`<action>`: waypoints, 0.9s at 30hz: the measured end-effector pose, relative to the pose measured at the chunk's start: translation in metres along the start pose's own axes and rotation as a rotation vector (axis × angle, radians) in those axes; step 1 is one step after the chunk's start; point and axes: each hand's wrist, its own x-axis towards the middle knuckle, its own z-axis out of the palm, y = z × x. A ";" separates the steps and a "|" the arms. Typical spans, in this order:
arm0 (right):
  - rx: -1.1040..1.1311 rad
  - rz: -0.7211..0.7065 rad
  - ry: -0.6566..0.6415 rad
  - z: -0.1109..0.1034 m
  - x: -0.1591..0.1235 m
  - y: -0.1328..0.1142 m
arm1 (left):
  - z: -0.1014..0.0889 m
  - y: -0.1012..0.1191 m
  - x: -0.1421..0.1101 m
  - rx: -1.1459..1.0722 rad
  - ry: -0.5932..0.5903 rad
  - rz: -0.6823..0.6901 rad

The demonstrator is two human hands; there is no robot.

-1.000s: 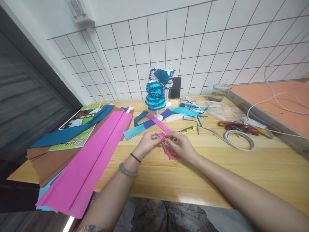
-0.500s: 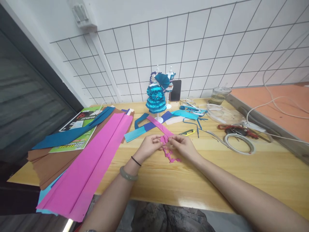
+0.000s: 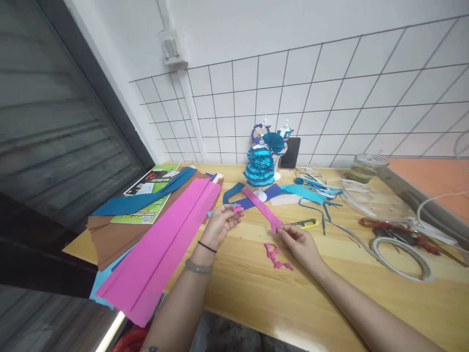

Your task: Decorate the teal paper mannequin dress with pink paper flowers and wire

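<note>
Between the fingertips of my left hand (image 3: pixel 223 225) is a small pink paper scrap (image 3: pixel 237 209), raised a little above the table. My right hand (image 3: pixel 301 244) pinches the near end of a long pink paper strip (image 3: pixel 263 206), which stretches away toward the base of a small dress form (image 3: pixel 259 166) covered in pleated blue paper. Between my hands and closer to me, a crumpled chain of pink scraps (image 3: pixel 273 255) lies on the wooden table. A yellow-ended cutter or snips (image 3: pixel 306 223) rests just beyond my right hand, partly hidden by it.
Large pink sheets (image 3: pixel 168 234), brown sheets (image 3: pixel 120 239) and a green magazine (image 3: pixel 137 217) overlap at the left. A phone (image 3: pixel 291 152) leans on the tiled wall. At the right lie a tape roll (image 3: pixel 401 258), red-handled scissors (image 3: pixel 399 234) and a glass jar (image 3: pixel 366 168).
My hands have moved apart. The left now has a pink scrap, the right stays on the strip, and the pink chain lies on the table. The view has swung left.
</note>
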 end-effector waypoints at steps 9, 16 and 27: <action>-0.096 -0.033 -0.033 -0.001 0.003 0.007 | -0.041 0.039 0.003 0.003 0.213 0.006; -0.126 -0.048 -0.074 -0.002 0.003 0.007 | -0.073 0.059 -0.003 0.450 0.420 -0.135; -0.130 -0.034 -0.112 -0.001 0.002 0.006 | -0.087 0.073 -0.010 0.905 0.571 -0.183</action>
